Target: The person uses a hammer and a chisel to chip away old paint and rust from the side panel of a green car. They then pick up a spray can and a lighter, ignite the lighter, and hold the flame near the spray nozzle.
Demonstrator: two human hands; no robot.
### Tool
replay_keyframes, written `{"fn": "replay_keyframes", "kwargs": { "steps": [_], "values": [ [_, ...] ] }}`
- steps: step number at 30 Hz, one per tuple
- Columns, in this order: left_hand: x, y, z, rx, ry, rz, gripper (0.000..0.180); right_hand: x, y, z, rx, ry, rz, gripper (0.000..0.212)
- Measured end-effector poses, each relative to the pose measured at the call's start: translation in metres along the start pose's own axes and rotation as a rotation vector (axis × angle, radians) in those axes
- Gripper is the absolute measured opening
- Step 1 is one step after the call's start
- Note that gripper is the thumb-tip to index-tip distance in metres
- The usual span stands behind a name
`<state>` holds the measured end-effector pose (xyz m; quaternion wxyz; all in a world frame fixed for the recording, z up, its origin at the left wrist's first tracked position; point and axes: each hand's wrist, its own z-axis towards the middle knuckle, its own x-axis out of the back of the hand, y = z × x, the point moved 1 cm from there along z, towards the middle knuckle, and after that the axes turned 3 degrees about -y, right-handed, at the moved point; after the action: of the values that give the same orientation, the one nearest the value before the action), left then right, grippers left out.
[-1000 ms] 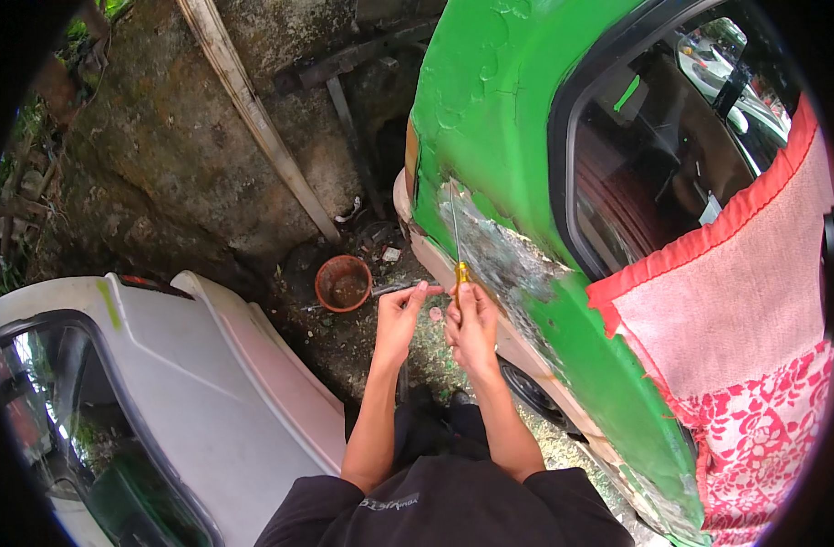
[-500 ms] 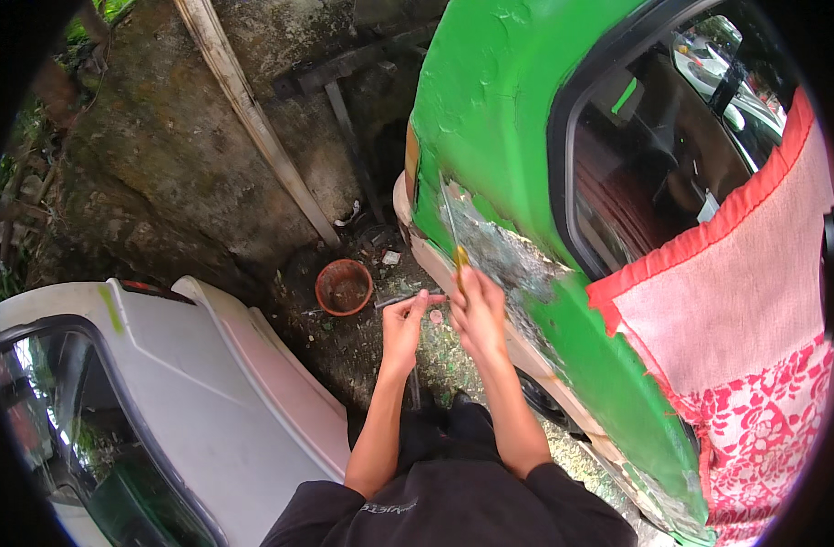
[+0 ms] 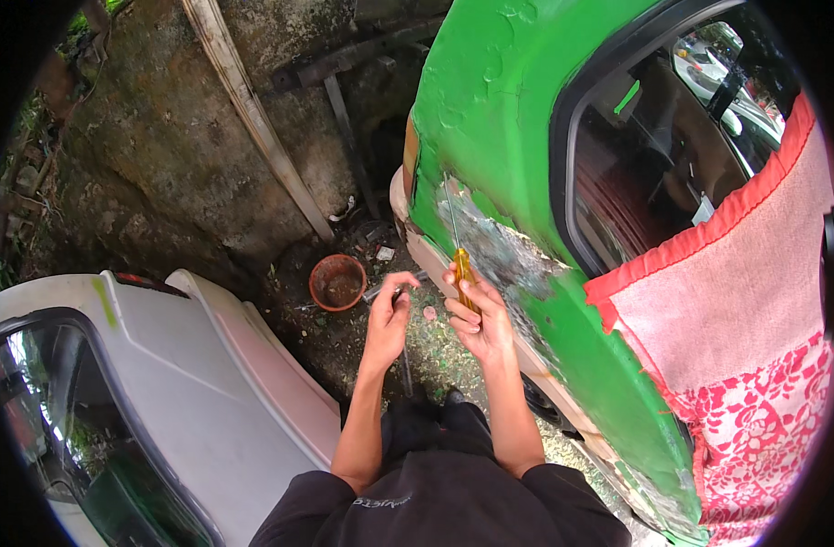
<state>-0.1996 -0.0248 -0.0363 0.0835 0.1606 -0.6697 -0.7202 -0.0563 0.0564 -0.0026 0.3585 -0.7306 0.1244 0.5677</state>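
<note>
A screwdriver (image 3: pixel 463 263) with a translucent yellow handle and a long thin shank sits in my right hand (image 3: pixel 485 319), fingers wrapped round the grip. Its shank points away from me, across the scraped grey patch (image 3: pixel 503 251) on the green car body (image 3: pixel 490 118); whether the tip touches the metal I cannot tell. To the left, my left hand (image 3: pixel 387 324) is raised with fingers curved and the thumb apart, seemingly holding nothing. Beyond and below it shows a grey metal bar (image 3: pixel 371 294), partly hidden by the hand and apparently down at ground level.
A reddish-brown bucket (image 3: pixel 337 283) stands on littered ground. On the left is a white car (image 3: pixel 207 365). A wooden post (image 3: pixel 253 114) leans by the stained wall (image 3: pixel 161 164). Over the green car's window (image 3: pixel 654 155) side hangs a pink-and-red cloth (image 3: pixel 718 301).
My left hand has moved left, away from the right hand, and its fingers have loosened. The right hand has shifted its hold, so more of the yellow handle shows.
</note>
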Motion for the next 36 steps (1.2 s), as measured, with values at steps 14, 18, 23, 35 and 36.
{"fn": "replay_keyframes", "kwargs": {
  "steps": [14, 18, 23, 35, 36],
  "values": [
    [0.021, 0.001, -0.013, -0.150, 0.196, -0.029, 0.042, 0.002, 0.022, -0.008, -0.008, 0.161, -0.037, 0.015],
    [0.020, -0.008, -0.014, -0.107, 0.218, -0.013, 0.032, -0.001, 0.022, -0.007, -0.016, 0.197, -0.087, 0.013],
    [0.024, -0.015, -0.017, -0.137, 0.269, 0.066, 0.030, 0.003, 0.019, -0.030, 0.031, 0.194, -0.151, 0.014],
    [0.019, -0.019, -0.031, -0.056, 0.196, 0.036, 0.027, -0.027, 0.001, -0.070, 0.056, 0.266, -0.468, 0.044],
    [0.018, -0.020, -0.032, -0.069, 0.207, 0.022, 0.026, -0.022, 0.001, -0.066, 0.062, 0.247, -0.526, 0.042]
  ]
}}
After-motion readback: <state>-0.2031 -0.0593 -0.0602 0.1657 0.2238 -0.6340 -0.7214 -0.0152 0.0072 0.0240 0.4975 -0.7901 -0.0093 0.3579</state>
